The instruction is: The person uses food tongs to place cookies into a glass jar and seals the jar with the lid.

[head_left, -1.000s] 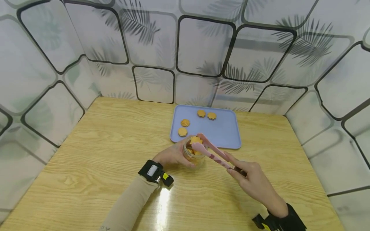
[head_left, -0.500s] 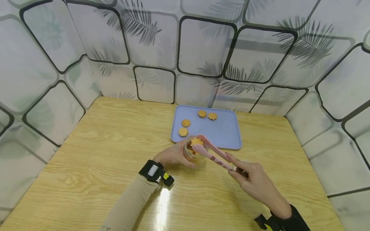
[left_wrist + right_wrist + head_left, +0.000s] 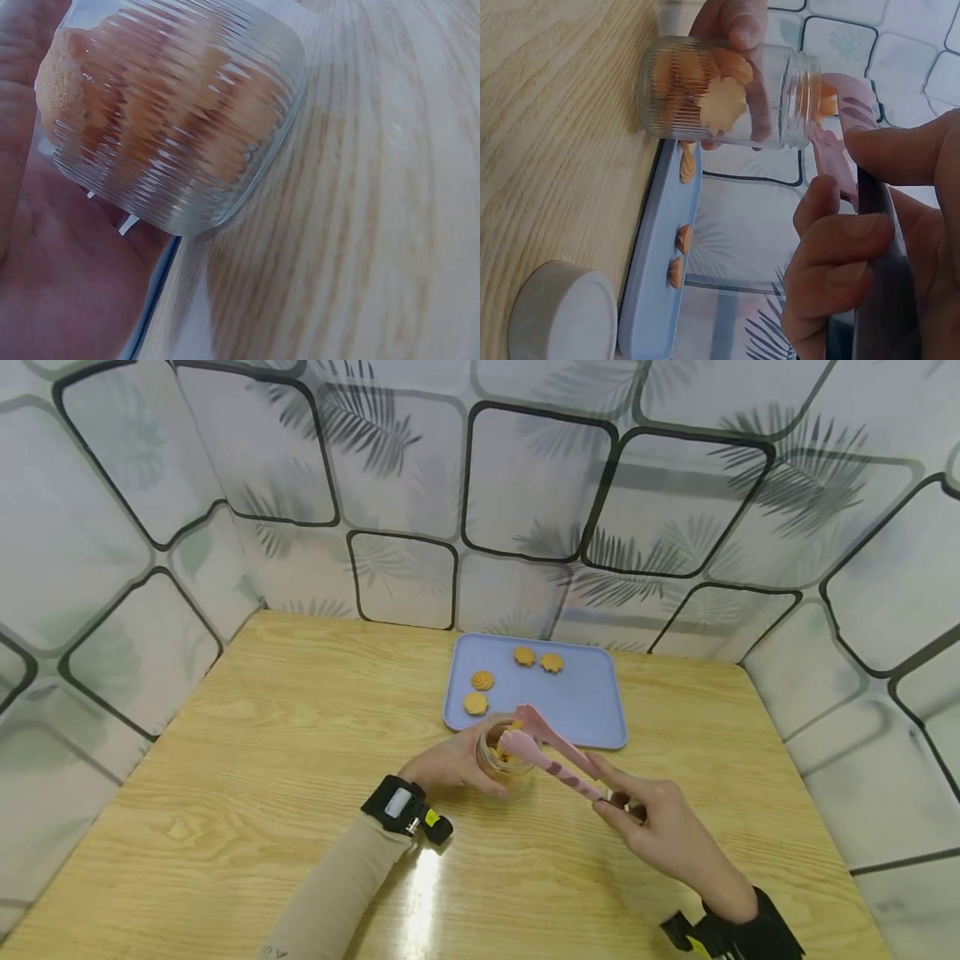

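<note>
My left hand (image 3: pixel 450 767) grips a clear glass jar (image 3: pixel 510 779) of cookies, upright on the table; ribbed glass and stacked cookies fill the left wrist view. With thumb and fingers, my right hand (image 3: pixel 663 827) holds pink tongs (image 3: pixel 557 769) angled over the jar's mouth. Between the tong tips, a cookie (image 3: pixel 828 99) sits right at the jar's rim in the right wrist view. From the head, only part of that cookie shows past the near tong arm. More cookies (image 3: pixel 722 106) lie in the jar's lower half.
Behind the jar lies a blue tray (image 3: pixel 577 693) with several cookies, two near its back edge and two at its left side. A white round lid (image 3: pixel 562 315) rests on the wooden table (image 3: pixel 262 718). Patterned curtains stand around the table's back and sides.
The cookie at the tong tips has sunk and tilted into the jar's mouth, showing less from above. The tong tips look slightly wider apart. My left hand and the jar stay put.
</note>
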Demonstrator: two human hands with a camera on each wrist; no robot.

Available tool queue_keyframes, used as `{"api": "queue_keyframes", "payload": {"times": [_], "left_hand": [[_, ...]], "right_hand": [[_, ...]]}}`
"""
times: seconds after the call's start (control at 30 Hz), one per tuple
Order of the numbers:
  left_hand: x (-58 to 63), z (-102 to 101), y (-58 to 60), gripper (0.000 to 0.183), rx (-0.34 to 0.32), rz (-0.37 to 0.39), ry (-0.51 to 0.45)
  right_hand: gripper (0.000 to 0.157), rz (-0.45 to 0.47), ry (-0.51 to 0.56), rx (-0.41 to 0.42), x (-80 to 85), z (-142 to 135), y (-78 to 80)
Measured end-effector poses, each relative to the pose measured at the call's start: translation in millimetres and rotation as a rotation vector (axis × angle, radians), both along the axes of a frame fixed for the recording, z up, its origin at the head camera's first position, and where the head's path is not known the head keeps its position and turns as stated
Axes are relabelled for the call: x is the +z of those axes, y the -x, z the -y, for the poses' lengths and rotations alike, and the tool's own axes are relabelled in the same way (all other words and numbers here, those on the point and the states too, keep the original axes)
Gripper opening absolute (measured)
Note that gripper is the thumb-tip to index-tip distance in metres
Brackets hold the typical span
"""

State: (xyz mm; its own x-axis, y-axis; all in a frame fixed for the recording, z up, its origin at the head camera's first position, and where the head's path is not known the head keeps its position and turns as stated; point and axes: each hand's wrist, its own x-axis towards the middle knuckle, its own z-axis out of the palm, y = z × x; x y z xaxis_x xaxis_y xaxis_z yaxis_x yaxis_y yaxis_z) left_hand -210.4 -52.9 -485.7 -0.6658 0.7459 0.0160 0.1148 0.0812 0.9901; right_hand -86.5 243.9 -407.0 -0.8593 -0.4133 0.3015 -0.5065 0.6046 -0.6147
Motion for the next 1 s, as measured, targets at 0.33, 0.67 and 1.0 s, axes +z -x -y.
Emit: {"api": "queue_keyframes", "payload": {"times": [0.33, 0.67, 1.0], "left_hand": [[0.3, -0.6, 2.4, 0.101, -0.013, -0.031, -0.004], [-0.2, 1.1, 1.4, 0.102, 0.007, -0.01, 0.033], [0.8, 0.7, 1.5, 0.102, 0.005, -0.026, 0.052]], "right_hand": [[0.058, -0.059, -0.028, 0.011, 0.6, -3.1, 0.3], [0.069, -0.214, -0.196, -0.002, 2.1, -2.6, -1.4], [0.056, -0.213, -0.22, -0.064, 3.4, -0.2, -3.6]]}}
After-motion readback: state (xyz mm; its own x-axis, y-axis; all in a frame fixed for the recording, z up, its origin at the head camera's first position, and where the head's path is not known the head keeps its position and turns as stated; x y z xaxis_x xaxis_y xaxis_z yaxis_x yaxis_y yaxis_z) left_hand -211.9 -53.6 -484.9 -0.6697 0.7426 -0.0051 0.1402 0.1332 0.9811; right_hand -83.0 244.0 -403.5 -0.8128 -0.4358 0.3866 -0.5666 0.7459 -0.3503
